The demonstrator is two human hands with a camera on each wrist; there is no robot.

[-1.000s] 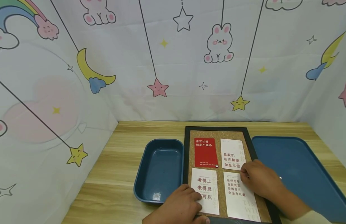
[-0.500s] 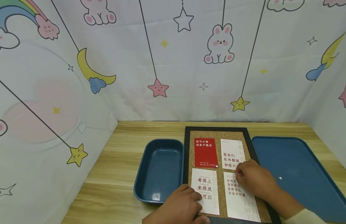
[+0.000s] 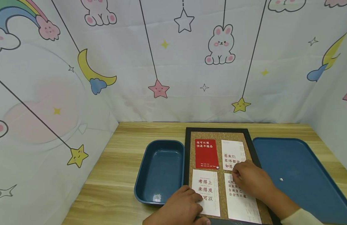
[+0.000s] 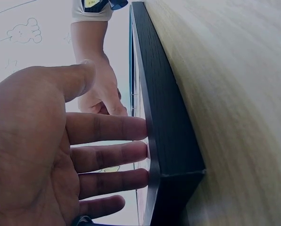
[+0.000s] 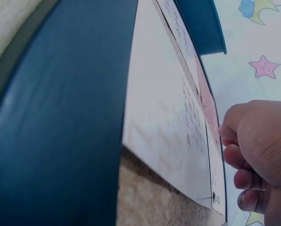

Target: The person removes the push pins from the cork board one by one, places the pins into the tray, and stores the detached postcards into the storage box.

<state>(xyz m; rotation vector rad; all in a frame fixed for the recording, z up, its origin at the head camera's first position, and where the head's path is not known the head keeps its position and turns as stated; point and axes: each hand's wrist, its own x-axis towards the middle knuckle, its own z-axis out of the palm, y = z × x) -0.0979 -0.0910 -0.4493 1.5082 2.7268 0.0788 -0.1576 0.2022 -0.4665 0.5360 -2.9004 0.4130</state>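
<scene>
My left hand (image 3: 177, 206) rests with its fingertips on the white lower-left card (image 3: 207, 200); in the left wrist view its fingers (image 4: 107, 157) look nearly straight beside the frame. With curled fingers, my right hand (image 3: 255, 181) is over the seam between the upper-right card (image 3: 231, 150) and the lower-right card (image 3: 240, 206). Whether thumb and index finger pinch something small is hidden. A small pin (image 5: 216, 198) shows at a corner of the lower-right card. The red card (image 3: 206, 153), upper left, has a silver pin (image 3: 217, 167). All lie on the black-framed corkboard (image 3: 221, 187).
Left of the board stands a deep blue bin (image 3: 162, 172) with a small bright patch near its front. At the right is a blue tray (image 3: 297, 162) bearing one small silver pin (image 3: 281, 179). A printed cloth (image 3: 184, 68) hangs behind the wooden table (image 3: 111, 184).
My right hand has slid a little left along the seam between the two right-hand cards, uncovering the pin on the tray fully. The left hand has stayed in place.
</scene>
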